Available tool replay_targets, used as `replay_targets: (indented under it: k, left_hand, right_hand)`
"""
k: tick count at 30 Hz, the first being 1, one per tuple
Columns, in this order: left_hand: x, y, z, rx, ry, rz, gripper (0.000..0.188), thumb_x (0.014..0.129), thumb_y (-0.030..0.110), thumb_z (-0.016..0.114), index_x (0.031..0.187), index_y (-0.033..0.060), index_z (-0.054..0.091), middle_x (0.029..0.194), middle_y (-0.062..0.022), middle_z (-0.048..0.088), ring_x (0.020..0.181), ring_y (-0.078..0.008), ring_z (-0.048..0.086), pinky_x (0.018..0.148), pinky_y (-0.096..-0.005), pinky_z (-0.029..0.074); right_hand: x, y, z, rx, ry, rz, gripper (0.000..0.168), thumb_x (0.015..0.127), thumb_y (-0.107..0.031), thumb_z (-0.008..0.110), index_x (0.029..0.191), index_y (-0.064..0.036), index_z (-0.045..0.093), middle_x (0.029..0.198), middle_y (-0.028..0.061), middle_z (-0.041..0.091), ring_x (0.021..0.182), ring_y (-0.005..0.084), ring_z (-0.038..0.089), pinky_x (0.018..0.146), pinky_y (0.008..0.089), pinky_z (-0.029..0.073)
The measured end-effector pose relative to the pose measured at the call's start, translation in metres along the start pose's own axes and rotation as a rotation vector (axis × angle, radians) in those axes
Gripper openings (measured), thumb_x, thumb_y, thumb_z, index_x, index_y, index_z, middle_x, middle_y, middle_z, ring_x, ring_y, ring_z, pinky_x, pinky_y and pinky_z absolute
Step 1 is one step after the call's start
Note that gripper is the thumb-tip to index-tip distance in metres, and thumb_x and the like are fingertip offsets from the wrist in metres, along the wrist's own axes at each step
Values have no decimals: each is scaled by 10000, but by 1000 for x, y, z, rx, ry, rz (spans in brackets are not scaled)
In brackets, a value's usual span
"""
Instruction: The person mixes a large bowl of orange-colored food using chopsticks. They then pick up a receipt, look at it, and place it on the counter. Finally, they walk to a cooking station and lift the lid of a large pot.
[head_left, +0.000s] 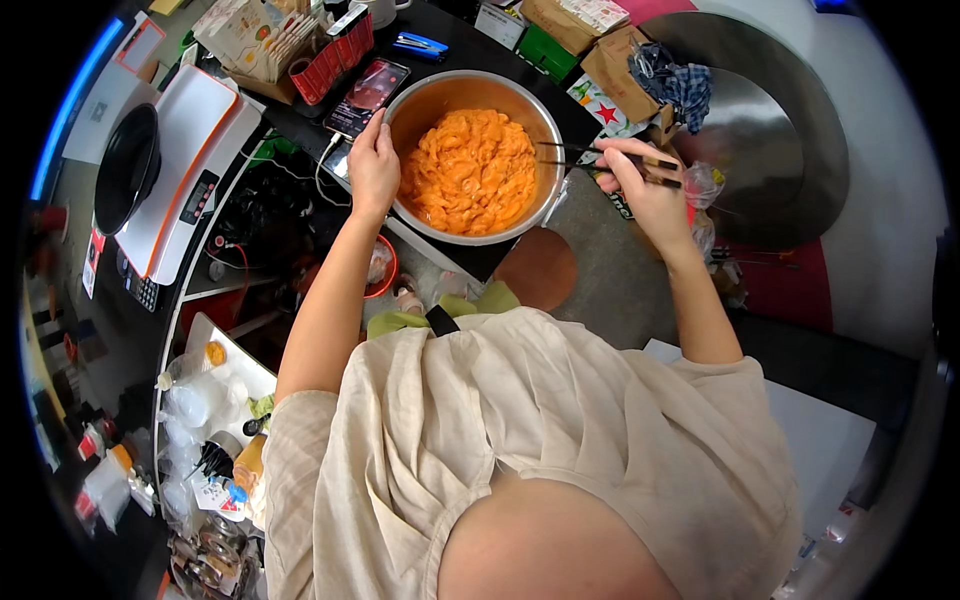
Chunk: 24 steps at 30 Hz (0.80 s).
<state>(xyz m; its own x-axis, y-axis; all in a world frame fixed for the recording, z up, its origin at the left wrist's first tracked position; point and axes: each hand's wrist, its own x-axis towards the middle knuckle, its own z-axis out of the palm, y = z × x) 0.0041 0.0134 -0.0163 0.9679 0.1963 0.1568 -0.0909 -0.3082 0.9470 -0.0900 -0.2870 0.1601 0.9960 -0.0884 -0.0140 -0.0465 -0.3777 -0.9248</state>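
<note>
A round steel bowl (553, 187) stands at the corner of a dark table. Inside it lies a heap of wet, orange-coated food pieces (472, 172), perhaps marinated meat. My left hand (374, 165) grips the bowl's left rim, the thumb and fingers up along its side. In my right hand (637, 180) is a pair of dark chopsticks (660, 171) with lighter bands near the top. Their tips reach over the bowl's right rim, slightly apart, and no food shows between them.
A lit phone (367, 97) with a white cable lies left of the bowl, near a blue stapler (421, 46). Further left, a white scale (180, 165) carries a black dish (127, 169). Cartons (615, 71) and a large metal basin (780, 127) stand to the right.
</note>
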Motion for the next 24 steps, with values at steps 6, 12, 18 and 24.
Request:
replay_targets:
  k: [6,12,18,24]
  left_hand:
    - [1,14,0,-2,-23,6,335,993,163,502,1276,9,592,1197,-222,643,1120,-317,623,953,-346,466]
    - [3,10,-1,-14,-2,-7,333,993,164,504,1264,-6,597,1199,-220,648,1113,-312,631,952,-337,467]
    - [1,9,0,-39,-13,10,335,992,156,502,1264,-18,593,1200,-219,650,1123,-304,629,956,-329,463]
    - [-1,14,-1,-60,-26,-34,338,995,153,499,1268,-26,588,1213,-220,643,1141,-300,618,965,-326,454]
  right_hand:
    - [71,91,58,444,240,257,170,910,-95,609,967,47,682,830,158,708,598,169,673,557,255,564]
    - [48,51,123,265,-69,-21,184,937,-99,597,1036,27,688,922,131,722,720,142,680,665,257,557]
    - [-23,25,96,-332,-379,-822,257,799,36,608,1048,15,669,921,163,708,823,305,681,746,370,541]
    - [-35,-16,45,-172,-434,-558,218,817,12,634,1026,25,692,943,156,713,828,284,688,750,350,536]
